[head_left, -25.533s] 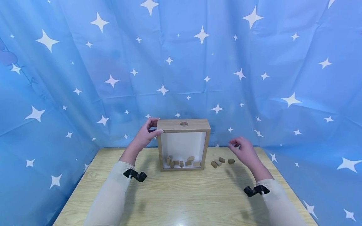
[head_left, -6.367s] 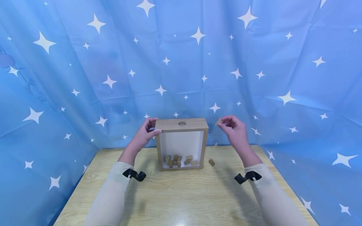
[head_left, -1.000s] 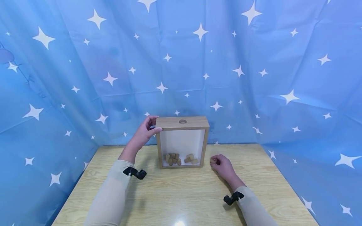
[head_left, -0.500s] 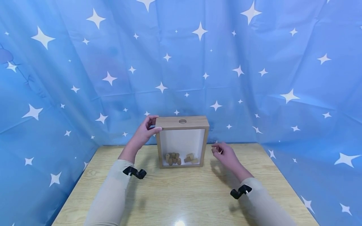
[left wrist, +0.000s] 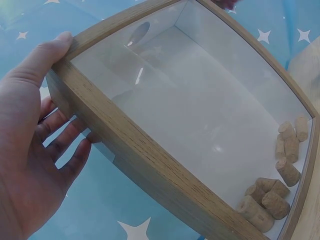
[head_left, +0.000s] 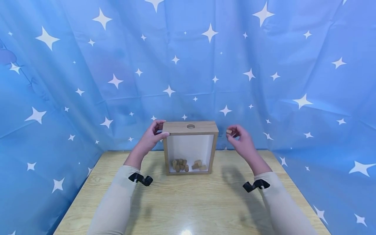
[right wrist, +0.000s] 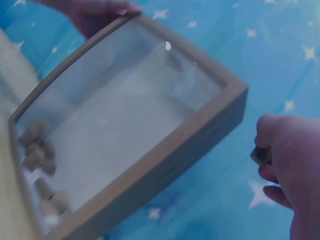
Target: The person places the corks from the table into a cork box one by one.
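A wooden shadow box [head_left: 189, 128] with a clear front and a round hole in its top stands upright on the table. Several corks [left wrist: 275, 205] lie at the bottom behind the clear pane, in two loose groups. My left hand [head_left: 149, 135] grips the box's upper left corner, thumb on the front edge and fingers behind. To the right of the box, raised to about the height of its top, my right hand [head_left: 242, 140] pinches a single cork [head_left: 229, 131] between thumb and fingers.
The light wooden table [head_left: 182, 202] extends in front of the box and to both sides. Close behind it hangs a blue curtain [head_left: 194, 65] with white stars, which also closes in the left and right sides.
My right hand has lifted the last loose cork off the table beside the box and risen with it. My left hand keeps its grip. Earlier, several corks lay on the table.
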{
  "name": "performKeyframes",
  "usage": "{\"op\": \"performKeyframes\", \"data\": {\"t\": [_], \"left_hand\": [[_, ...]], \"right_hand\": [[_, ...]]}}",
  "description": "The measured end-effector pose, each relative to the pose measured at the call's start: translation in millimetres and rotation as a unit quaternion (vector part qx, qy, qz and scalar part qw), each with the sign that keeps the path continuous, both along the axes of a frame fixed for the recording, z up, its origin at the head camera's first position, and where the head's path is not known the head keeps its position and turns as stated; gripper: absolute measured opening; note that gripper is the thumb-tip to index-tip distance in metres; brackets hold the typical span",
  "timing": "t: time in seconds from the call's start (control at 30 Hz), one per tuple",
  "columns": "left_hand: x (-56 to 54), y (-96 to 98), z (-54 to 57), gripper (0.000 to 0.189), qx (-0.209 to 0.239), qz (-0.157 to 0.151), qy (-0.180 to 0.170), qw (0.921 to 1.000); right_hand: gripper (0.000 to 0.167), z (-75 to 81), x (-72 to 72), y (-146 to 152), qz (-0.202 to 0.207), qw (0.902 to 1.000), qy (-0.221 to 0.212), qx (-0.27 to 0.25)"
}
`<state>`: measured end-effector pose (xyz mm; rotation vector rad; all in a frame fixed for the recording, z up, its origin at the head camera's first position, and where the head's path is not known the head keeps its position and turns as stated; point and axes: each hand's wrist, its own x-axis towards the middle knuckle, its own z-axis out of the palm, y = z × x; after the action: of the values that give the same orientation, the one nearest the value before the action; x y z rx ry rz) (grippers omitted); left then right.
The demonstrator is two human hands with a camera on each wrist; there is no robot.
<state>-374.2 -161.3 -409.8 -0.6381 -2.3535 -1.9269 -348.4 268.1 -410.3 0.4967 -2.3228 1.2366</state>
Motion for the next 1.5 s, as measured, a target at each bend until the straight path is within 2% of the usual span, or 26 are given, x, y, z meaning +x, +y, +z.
{"op": "performKeyframes", "data": {"t": [0.23,0.33,0.43,0.7,0.97,1.13,1.37,1.5], "left_hand": [[-1.0,0.4,0.9,0.066,-0.002,-0.001,0.001,1.0000],[-1.2,1.1,0.8,0.066,0.001,-0.004,0.002,1.0000],[-0.7,1.2,1.2,0.066,0.002,-0.003,0.002,1.0000],[-0.5,0.8,0.4,0.066,0.003,-0.003,0.001,1.0000],[0.0,0.7,1.0,0.065,0.000,0.001,0.005,1.0000],[-0.4,0.5,-0.1,0.066,0.002,-0.001,0.001,1.0000],[-1.2,1.5,-1.1,0.065,0.005,-0.003,-0.002,1.0000],[-0.4,1.4,0.0,0.065,0.003,0.000,0.001,1.0000]], "right_hand": [[0.021,35.8,0.4,-19.4,-0.008,0.9981,0.061,-0.005],[0.023,45.4,0.8,-29.8,0.006,0.9977,0.065,-0.017],[0.024,51.9,1.5,-40.9,0.027,0.9979,0.050,-0.033],[0.027,62.0,2.5,-64.4,0.046,0.9988,0.014,-0.009],[0.030,69.2,-3.2,-84.0,0.055,0.9982,-0.006,0.025],[0.031,71.5,-7.6,-96.9,0.071,0.9949,0.006,0.072],[0.029,74.8,-10.8,-108.3,0.087,0.9851,0.049,0.141],[0.026,76.7,-12.4,-112.5,0.091,0.9807,0.062,0.162]]}}
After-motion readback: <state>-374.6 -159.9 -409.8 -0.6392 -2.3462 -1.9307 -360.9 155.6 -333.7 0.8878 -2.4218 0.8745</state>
